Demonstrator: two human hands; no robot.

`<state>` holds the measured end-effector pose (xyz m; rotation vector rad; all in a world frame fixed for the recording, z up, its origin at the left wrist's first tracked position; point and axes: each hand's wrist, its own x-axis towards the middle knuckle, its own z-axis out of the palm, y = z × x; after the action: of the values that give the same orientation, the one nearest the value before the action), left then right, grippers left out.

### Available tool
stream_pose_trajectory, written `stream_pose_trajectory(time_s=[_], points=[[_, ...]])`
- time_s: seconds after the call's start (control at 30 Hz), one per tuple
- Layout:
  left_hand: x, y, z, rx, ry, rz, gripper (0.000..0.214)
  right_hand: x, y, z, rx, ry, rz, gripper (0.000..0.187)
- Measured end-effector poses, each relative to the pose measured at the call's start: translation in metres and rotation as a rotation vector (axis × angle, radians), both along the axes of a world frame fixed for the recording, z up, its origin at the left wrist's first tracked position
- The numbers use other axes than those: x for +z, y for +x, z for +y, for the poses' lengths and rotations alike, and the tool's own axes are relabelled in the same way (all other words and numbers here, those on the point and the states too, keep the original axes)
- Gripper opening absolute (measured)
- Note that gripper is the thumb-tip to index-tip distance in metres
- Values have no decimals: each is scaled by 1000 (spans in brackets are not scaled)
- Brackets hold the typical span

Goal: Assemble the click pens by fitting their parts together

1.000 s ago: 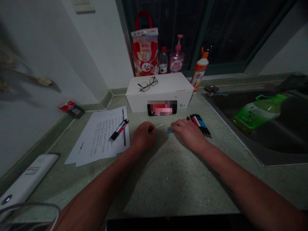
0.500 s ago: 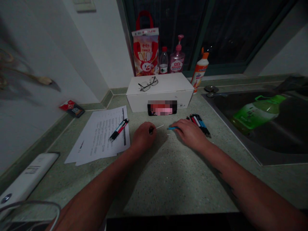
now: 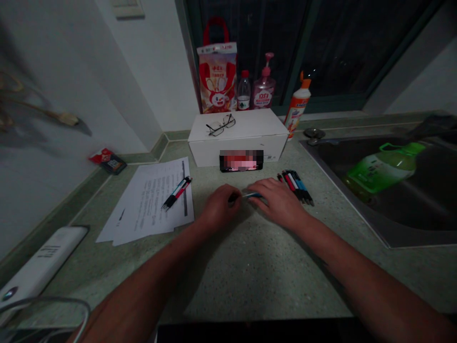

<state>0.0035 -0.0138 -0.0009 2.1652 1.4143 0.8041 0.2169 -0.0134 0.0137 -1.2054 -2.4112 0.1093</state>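
Observation:
Over the middle of the counter, my left hand (image 3: 222,206) is closed around a dark pen piece, with a thin pale pen refill (image 3: 244,196) sticking out to the right. My right hand (image 3: 280,199) pinches a blue pen barrel (image 3: 254,195) between thumb and fingers. The refill's free end meets the barrel's left end; how far it reaches inside is hidden. Just right of my right hand lies a row of several pens (image 3: 298,186) in black, red, white and blue. A few more pens (image 3: 176,193) rest on the printed sheets (image 3: 143,209) at the left.
Behind my hands a phone (image 3: 241,162) leans on a white box (image 3: 237,138) with glasses (image 3: 221,125) on top. Bottles and a red bag (image 3: 217,78) stand at the window. On the right is a sink (image 3: 357,209) holding a green jug (image 3: 385,166). A white power strip (image 3: 46,259) lies left.
My hands have come together. The refill, apart from the blue barrel before, now meets its end, and less of it shows.

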Motion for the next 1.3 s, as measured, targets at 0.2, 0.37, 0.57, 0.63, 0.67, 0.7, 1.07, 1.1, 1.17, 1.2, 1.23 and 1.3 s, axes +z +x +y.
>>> stream_pose_trajectory(time_s=[0.2, 0.37, 0.57, 0.63, 0.67, 0.7, 1.07, 1.1, 1.17, 1.2, 1.23, 1.3], points=[[-1, -2, 2, 16, 0, -17, 10, 2, 8, 4, -56, -26, -41, 21], [-3, -6, 7, 122, -32, -28, 15, 1, 25, 9, -129, -12, -29, 24], [1, -4, 4, 61, -6, 55, 14, -4, 21, 8, -83, -27, -19, 23], [3, -3, 4, 74, -10, 62, 15, -5, 21, 9, -96, -23, -28, 23], [4, -3, 4, 80, -12, 70, 15, -6, 23, 10, -100, -23, -31, 22], [5, -3, 4, 79, -12, 83, 16, -7, 25, 11, -102, -25, -33, 22], [0, -6, 4, -48, 35, 212, 19, 3, 50, 20, -34, -155, 73, 19], [0, -5, 3, -84, 16, 235, 19, 4, 48, 20, 18, -204, 85, 17], [0, -4, 2, -116, -20, 265, 19, 5, 43, 18, 84, -289, 68, 14], [0, -3, 2, -107, -32, 263, 20, 5, 41, 16, 95, -320, 42, 13], [0, -3, 2, -80, -38, 250, 21, 4, 39, 15, 93, -342, 10, 13], [0, -4, 4, -1, -50, 215, 20, 1, 36, 14, 74, -357, -54, 14]])
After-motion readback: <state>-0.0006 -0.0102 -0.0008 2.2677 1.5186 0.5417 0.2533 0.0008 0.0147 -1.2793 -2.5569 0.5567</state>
